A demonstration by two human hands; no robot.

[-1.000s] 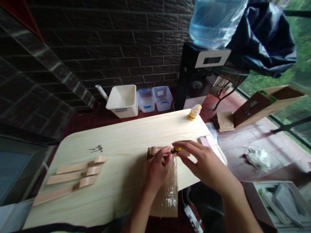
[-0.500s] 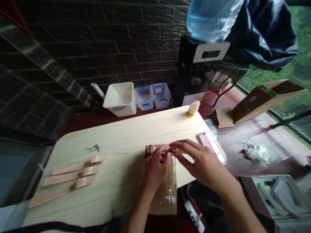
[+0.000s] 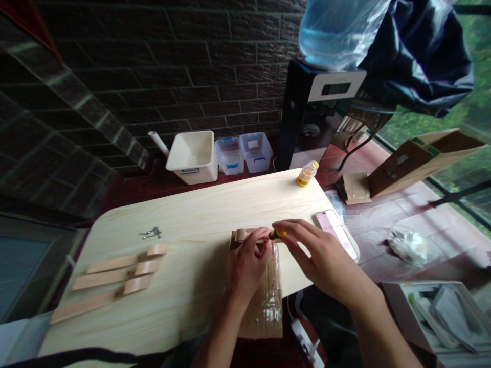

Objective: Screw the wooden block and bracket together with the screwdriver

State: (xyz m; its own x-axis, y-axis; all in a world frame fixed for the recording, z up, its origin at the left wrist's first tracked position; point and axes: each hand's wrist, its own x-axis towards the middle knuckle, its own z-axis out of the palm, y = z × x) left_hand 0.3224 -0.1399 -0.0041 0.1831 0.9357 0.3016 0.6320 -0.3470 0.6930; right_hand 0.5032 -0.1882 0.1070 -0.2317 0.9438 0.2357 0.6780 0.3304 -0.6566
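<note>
A tape-wrapped cardboard block [image 3: 264, 312] lies at the table's front edge. On its far end is a tan leather-like strap [image 3: 241, 235] with a looped end. My left hand [image 3: 247, 266] rests over the block, fingers closed on the strap, much of which they hide. The fingers of my right hand [image 3: 310, 245] close round a small screwdriver [image 3: 281, 233] with a yellow and black handle. Its tip points toward the left fingertips; whether it touches a screw there is too small to tell.
Several similar straps [image 3: 103, 302] lie on the table [image 3: 184, 204] at left, near small grey metal pieces [image 3: 152, 233]. At the right end are a clear and yellow bottle [image 3: 307, 174] and a phone [image 3: 337, 232]. Bins [image 3: 192, 153] and a water dispenser [image 3: 307, 117] stand behind.
The whole view has shifted slightly. My right fingers have drawn back a little from the left hand, and more of the screwdriver's dark part shows.
</note>
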